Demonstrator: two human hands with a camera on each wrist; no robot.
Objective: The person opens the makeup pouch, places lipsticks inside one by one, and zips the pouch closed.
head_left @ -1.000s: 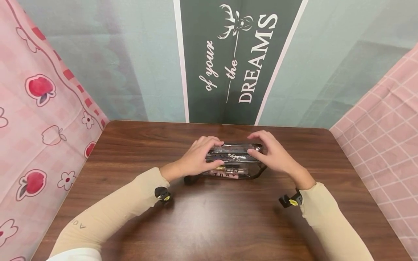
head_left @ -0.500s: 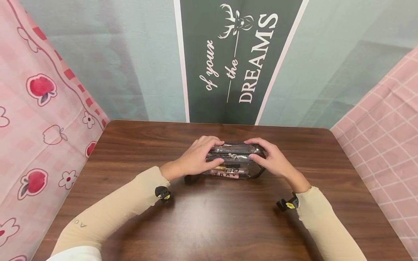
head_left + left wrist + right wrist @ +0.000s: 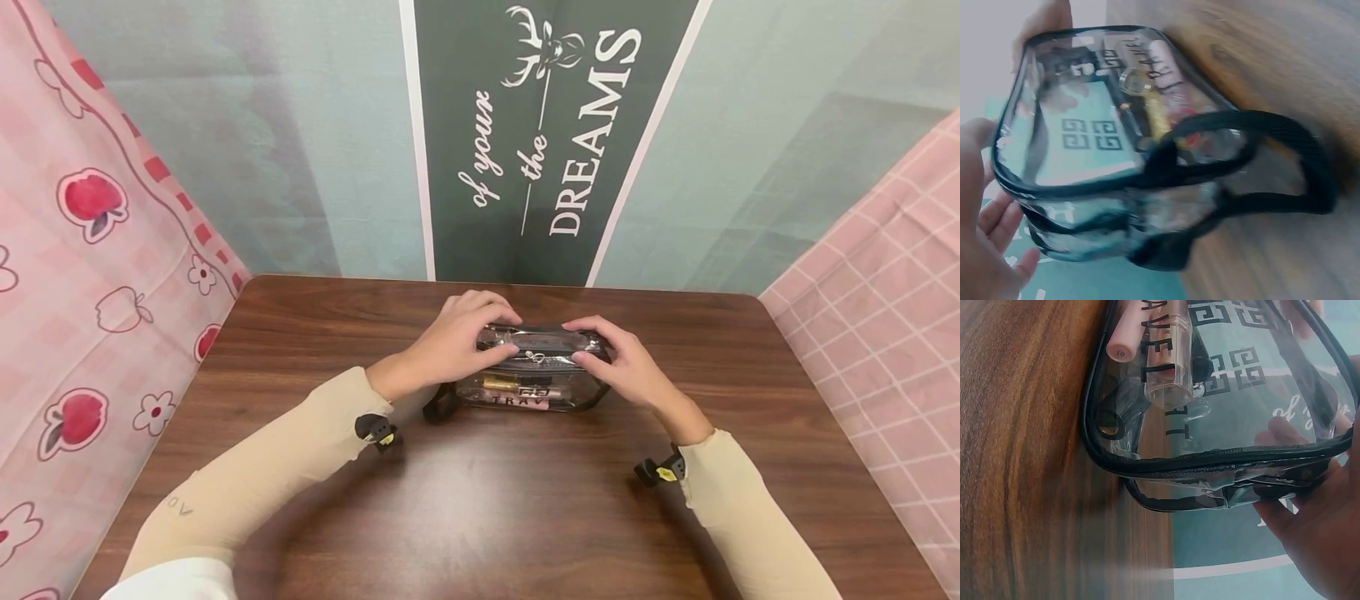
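Note:
A clear zippered pouch (image 3: 577, 389) with black piping stands on the table, lettered in black. Through its wall I see cosmetic tubes, among them a pink tube (image 3: 1124, 344) and a gold tube (image 3: 500, 382). A silver zipper pull (image 3: 535, 357) lies at the middle of the top. My right hand (image 3: 630, 362) grips the right end of the top, thumb in front and fingers behind. Over the left end hovers my left hand (image 3: 453, 342), thumb and fingers spread around the top edge; in the left wrist view its fingers look loose, and light contact is unclear.
The brown wooden table (image 3: 480, 508) runs under both forearms. A black strap handle (image 3: 1319, 169) sticks out from the pouch's left end. Behind the table hangs a green cloth with lettering (image 3: 592, 142); a pink cloth (image 3: 90, 333) is on the left and another pink cloth (image 3: 900, 275) on the right.
My right hand has come down onto the pouch's right end and stayed there. My left hand has risen slightly, its thumb moving up from the front panel toward the zipper.

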